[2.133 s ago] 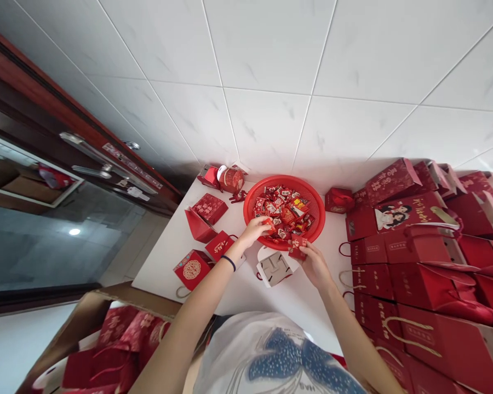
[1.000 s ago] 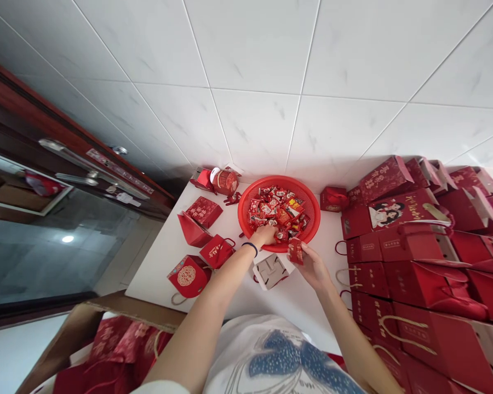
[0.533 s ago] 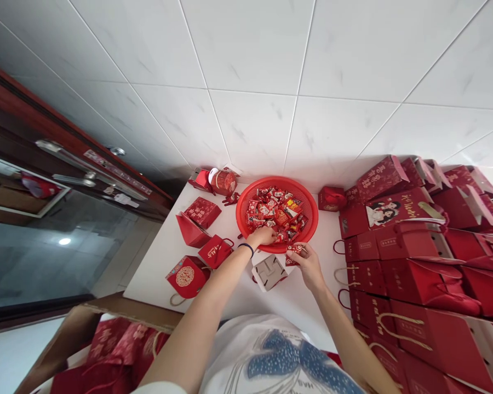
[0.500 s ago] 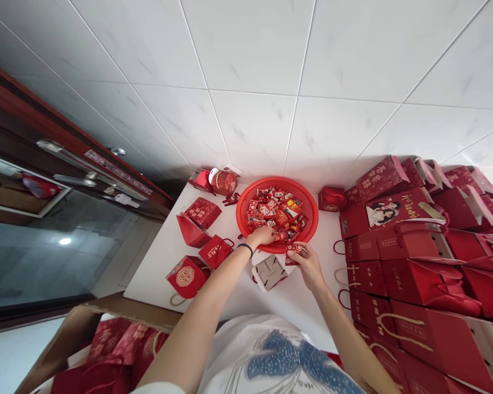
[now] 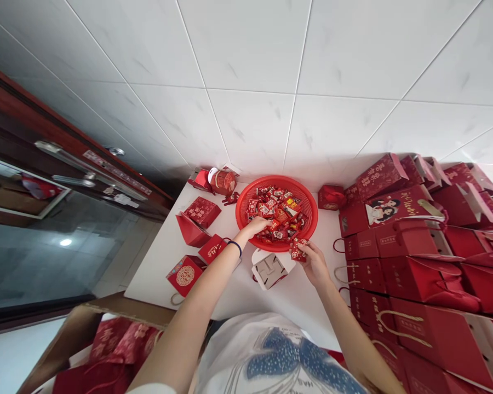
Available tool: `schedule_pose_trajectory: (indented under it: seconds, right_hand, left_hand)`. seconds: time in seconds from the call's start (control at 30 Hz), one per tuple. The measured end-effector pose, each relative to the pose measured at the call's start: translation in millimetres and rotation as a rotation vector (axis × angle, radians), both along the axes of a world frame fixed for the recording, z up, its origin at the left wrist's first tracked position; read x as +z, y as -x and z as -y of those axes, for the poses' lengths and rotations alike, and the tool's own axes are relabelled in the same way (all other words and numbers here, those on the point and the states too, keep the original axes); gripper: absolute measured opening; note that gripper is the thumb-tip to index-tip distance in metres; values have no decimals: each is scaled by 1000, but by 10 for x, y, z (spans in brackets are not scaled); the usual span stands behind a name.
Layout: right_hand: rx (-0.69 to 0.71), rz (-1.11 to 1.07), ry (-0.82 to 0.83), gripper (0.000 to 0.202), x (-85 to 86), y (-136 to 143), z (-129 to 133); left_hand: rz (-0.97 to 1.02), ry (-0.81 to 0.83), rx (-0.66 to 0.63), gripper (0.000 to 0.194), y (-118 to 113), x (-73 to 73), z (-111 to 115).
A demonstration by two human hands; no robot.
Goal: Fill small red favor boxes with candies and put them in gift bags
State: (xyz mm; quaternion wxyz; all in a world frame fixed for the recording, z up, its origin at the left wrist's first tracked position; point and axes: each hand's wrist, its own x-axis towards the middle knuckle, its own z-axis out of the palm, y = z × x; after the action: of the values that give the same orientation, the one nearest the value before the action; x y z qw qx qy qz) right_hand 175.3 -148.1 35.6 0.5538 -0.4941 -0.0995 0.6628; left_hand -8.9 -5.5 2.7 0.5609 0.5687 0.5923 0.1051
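Observation:
A round red plastic basket (image 5: 241,216) holds a heap of small wrapped candies (image 5: 280,207), mostly red, with some yellow. My left hand (image 5: 258,225) reaches over the basket's near left rim, its fingers closed at a red wrapped candy on the pile. At the near right rim, my right hand (image 5: 315,265) grips red patterned candy packets (image 5: 298,250) between thumb and fingers; how many cannot be made out. Between my hands an open gift box (image 5: 270,270) stands on the table, with its pale inside facing up and its flaps spread.
Several red gift boxes and bags (image 5: 185,276) stand on the white table (image 5: 156,262) at left. Rows of red gift bags (image 5: 398,268) fill the right side. A tiled wall (image 5: 250,131) rises behind. A cardboard carton (image 5: 119,303) with red bags sits at lower left.
My left hand has shifted up and left from the basket's near edge onto the pile. My right hand has moved slightly right, still gripping the packets, uncovering more of the open box.

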Motion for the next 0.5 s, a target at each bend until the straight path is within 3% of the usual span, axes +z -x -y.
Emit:
schedule_pose_trajectory:
  seconds: [0.2, 0.5]
  right_hand:
    - [-90, 5, 11, 27, 9, -37, -11]
    - [-74, -10, -54, 16, -38, -141, 59]
  left_hand:
    - [-71, -80, 16, 21, -43, 9, -8]
    - [-152, -189, -280, 33, -503, -38, 138]
